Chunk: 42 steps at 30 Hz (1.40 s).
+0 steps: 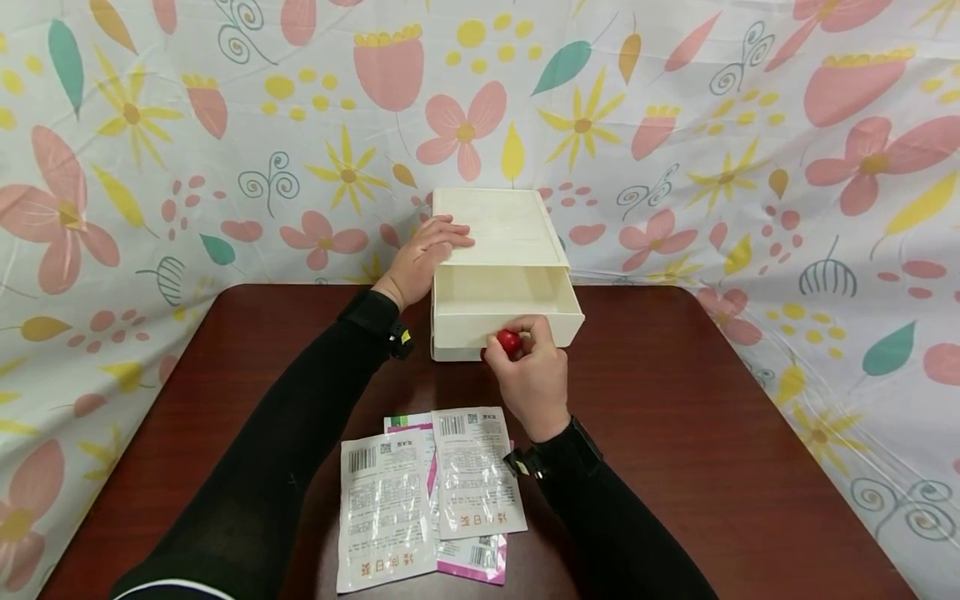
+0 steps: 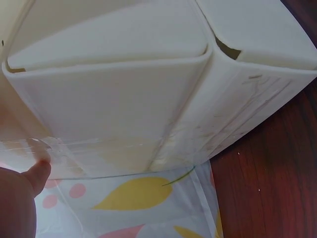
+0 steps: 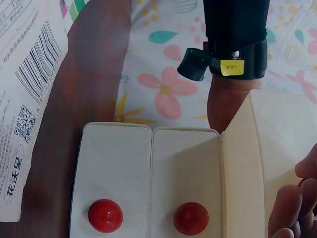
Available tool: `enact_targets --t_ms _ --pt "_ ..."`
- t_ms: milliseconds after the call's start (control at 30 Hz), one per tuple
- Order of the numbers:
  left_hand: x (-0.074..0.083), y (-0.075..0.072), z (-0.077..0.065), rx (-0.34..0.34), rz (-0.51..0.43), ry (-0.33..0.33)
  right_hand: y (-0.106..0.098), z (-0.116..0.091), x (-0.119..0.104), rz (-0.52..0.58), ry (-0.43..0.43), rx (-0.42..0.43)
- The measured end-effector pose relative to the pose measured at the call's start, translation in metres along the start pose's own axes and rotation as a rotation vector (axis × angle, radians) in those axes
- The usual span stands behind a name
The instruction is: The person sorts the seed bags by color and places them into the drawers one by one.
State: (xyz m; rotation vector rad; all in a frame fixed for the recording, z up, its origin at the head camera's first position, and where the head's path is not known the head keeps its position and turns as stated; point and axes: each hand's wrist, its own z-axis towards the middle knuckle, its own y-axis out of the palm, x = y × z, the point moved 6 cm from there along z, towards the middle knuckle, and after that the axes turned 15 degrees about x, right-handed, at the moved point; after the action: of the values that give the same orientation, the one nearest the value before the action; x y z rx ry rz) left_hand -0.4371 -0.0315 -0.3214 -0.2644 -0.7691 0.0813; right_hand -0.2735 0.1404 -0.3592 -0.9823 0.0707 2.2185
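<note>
A cream-white drawer box point(image 1: 491, 225) stands at the back of the table, its top drawer point(image 1: 502, 292) pulled part-way out with a bare inside. My right hand point(image 1: 531, 371) pinches the red round knob point(image 1: 509, 340) on that drawer's front. My left hand point(image 1: 423, 258) lies over the box's top left edge, fingers extended across the top. In the left wrist view the thumb point(image 2: 37, 176) touches the box's side wall point(image 2: 114, 104). Two lower drawer fronts point(image 3: 116, 158), each with a red knob point(image 3: 105, 215), show shut in the right wrist view.
Several foil packets point(image 1: 386, 508) with printed labels and barcodes lie overlapped on the dark brown table point(image 1: 660, 417), in front of the box. A floral cloth point(image 1: 637, 100) hangs behind the table and along its sides.
</note>
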Motion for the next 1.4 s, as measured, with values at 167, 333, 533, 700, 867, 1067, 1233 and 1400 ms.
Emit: enact_targets --t_ms 167,333,533,700,867,1067,1233,1400 --pt "-0.001 0.0 0.0 -0.006 0.015 -0.013 -0.002 -0.001 -0.003 -0.011 -0.038 -0.019" --pt "0.001 -0.001 0.0 -0.014 0.051 -0.02 -0.006 0.0 -0.008 -0.062 -0.113 -0.047" --pt "0.0 -0.002 0.0 -0.027 0.072 -0.042 -0.012 -0.003 -0.011 -0.104 -0.159 -0.118" --pt "-0.001 -0.002 0.0 -0.026 0.079 -0.058 -0.02 -0.009 -0.01 -0.117 -0.131 -0.174" --pt "0.0 -0.002 0.001 -0.027 0.083 -0.052 -0.028 -0.012 -0.009 -0.118 -0.106 -0.155" --pt "-0.001 -0.003 0.002 -0.022 0.067 -0.044 -0.039 -0.01 -0.01 -0.124 -0.095 -0.132" --pt "-0.003 -0.003 0.002 -0.017 0.06 -0.05 -0.048 -0.007 -0.009 -0.133 -0.055 -0.124" --pt "-0.003 -0.002 0.002 -0.021 0.053 -0.053 -0.059 -0.001 -0.007 -0.155 -0.038 -0.119"
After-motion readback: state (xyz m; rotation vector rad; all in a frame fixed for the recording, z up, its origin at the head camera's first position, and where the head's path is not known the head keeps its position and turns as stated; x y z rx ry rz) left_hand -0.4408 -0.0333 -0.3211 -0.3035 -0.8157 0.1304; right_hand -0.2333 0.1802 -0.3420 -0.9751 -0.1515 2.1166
